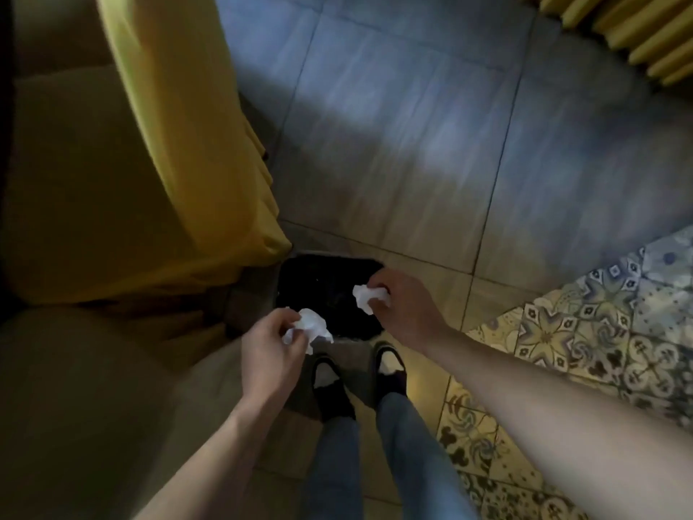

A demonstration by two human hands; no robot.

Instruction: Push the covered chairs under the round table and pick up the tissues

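White crumpled tissues sit one in each of the hands — the left hand (272, 341) pinches its tissue (311, 326) at the near rim of a dark bin (322, 279), the right hand (403, 305) grips another tissue (369, 296) over its opening. Pickup looks finished; next, I judge, both simply let go — the left nudged forward first.

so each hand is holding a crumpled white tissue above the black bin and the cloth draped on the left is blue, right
Not quite: the draped cloth on the left is yellow, not blue, as the head view shows. The rest holds: the left hand pinches one crumpled white tissue and the right hand grips another crumpled white tissue, both above the black bin.
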